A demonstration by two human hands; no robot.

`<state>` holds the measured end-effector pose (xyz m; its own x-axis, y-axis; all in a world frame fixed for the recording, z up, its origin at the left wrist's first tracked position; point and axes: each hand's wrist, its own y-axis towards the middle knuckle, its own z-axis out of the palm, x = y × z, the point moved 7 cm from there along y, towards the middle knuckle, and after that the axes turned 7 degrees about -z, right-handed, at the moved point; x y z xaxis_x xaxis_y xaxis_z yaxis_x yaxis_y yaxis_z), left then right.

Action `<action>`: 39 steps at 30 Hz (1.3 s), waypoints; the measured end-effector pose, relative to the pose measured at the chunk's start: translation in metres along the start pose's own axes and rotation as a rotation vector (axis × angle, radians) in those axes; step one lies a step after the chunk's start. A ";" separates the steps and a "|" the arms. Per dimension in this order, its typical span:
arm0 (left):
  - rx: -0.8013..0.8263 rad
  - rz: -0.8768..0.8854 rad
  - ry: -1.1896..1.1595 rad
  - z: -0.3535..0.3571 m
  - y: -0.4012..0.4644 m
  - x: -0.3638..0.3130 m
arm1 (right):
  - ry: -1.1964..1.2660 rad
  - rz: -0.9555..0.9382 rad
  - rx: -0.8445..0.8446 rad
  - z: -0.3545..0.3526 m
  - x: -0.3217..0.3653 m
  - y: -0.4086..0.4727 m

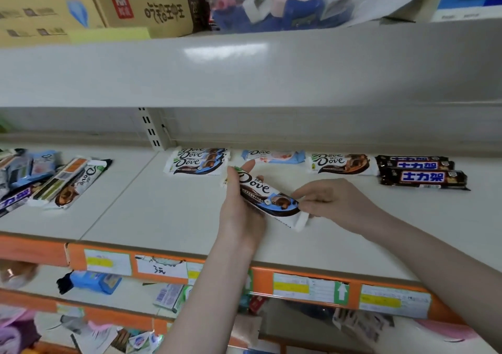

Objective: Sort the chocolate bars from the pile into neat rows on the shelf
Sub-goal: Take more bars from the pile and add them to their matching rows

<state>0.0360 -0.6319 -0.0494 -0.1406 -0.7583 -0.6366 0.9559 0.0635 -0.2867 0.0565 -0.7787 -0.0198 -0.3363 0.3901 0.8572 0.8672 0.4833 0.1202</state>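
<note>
A white and blue Dove bar [267,194] is held above the middle of the white shelf [152,218]. My left hand [240,212] grips its left half from below, and my right hand [330,200] pinches its right end. Along the back of the shelf lie sorted groups: a stack of blue Dove bars [197,162], a pale blue and pink Dove bar [273,156], a brown caramel Dove bar [341,164] and three dark Snickers bars [421,174]. The unsorted pile [46,179] lies at the shelf's left end.
An upper shelf board [244,71] overhangs the work area, carrying cardboard boxes [95,6]. The orange front rail [260,280] bears price labels. A lower shelf holds a blue packet [95,281] and assorted goods.
</note>
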 end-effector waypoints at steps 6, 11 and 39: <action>-0.038 0.109 0.499 -0.056 -0.019 -0.060 | -0.020 -0.049 -0.186 0.016 0.020 0.016; -0.077 0.108 0.607 -0.085 -0.025 -0.093 | -0.259 -0.146 -0.088 0.051 0.044 0.029; 0.059 0.638 1.829 -0.111 0.070 -0.193 | -0.910 -0.376 -0.115 0.122 0.049 0.134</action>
<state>0.1015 -0.4086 -0.0262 0.1581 0.8559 -0.4923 0.9677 -0.0352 0.2495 0.1116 -0.5995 -0.0224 -0.7089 0.7037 0.0479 0.6605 0.6385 0.3950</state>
